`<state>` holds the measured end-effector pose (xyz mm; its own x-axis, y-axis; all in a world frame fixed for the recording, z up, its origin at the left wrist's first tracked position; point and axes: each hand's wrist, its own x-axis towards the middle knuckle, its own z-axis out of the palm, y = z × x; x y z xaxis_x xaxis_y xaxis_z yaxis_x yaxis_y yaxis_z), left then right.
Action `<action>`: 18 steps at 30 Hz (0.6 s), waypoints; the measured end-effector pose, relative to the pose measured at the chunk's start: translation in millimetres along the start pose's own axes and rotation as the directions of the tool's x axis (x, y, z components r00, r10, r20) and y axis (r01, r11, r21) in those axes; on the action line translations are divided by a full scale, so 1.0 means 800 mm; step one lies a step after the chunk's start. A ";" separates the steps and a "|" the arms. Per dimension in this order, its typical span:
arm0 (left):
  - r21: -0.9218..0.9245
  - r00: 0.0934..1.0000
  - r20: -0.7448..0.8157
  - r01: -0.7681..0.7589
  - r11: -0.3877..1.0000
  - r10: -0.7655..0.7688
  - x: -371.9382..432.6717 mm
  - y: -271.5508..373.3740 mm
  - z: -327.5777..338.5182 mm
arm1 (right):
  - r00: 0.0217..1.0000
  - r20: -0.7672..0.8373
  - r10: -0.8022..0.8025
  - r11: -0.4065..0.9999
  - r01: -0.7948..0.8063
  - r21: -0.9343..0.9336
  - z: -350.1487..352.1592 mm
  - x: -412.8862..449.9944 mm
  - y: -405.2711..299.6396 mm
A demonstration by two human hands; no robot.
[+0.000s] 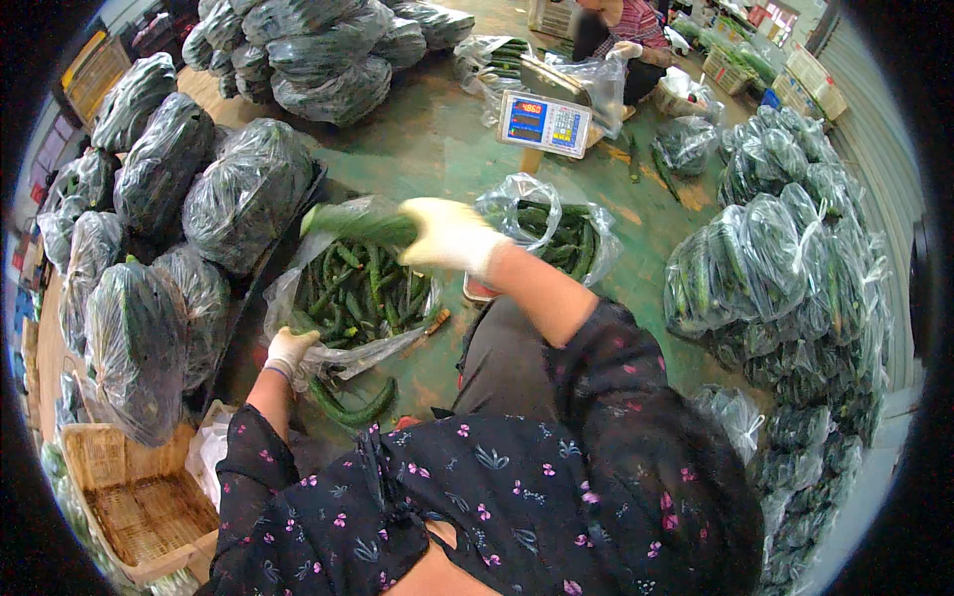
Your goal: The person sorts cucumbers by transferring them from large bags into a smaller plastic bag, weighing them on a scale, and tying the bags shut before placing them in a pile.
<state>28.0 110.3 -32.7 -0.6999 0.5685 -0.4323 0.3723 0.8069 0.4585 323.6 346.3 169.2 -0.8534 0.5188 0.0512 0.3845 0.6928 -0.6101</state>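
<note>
My right hand (451,235), in a pale glove, holds a green cucumber (361,223), slightly blurred, over the far edge of a large open plastic bag. Many cucumbers (358,290) lie in that bag. My gloved left hand (293,350) grips the near left part of the bag's clear plastic rim (358,359). A curved cucumber (354,410) lies on the green floor just below the bag. To the right of my right hand stands another open plastic bag (602,223) with cucumbers in it.
A digital scale (545,123) stands ahead, beside a crouching person (633,45). Filled plastic bags of cucumbers are heaped at the left (246,194), top (328,67) and right (753,261). A plastic crate (112,454) sits at the lower left.
</note>
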 end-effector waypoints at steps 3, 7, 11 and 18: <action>-0.022 0.987 -0.158 0.010 1.000 -0.013 0.023 0.004 -0.012 | 0.933 -0.265 0.242 0.869 -0.087 0.487 0.002 -0.073 0.127; -0.085 0.958 -0.286 -0.052 0.995 0.025 0.070 -0.038 -0.015 | 0.760 -0.167 0.628 0.421 -0.151 0.894 0.025 -0.181 0.222; -0.020 0.964 -0.266 -0.013 1.000 0.007 0.116 -0.060 -0.016 | 0.701 0.002 0.713 0.269 -0.276 0.923 0.052 -0.200 0.277; -0.092 0.920 0.174 -0.339 0.936 0.350 0.037 0.166 0.098 | 0.313 -0.169 0.935 0.325 -0.558 0.763 0.066 -0.175 0.385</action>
<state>104.4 247.0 -45.5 -0.4074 0.8339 -0.3724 0.5301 0.5480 0.6471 542.9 460.5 -67.5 0.1519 0.8945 -0.4204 0.3330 -0.4468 -0.8304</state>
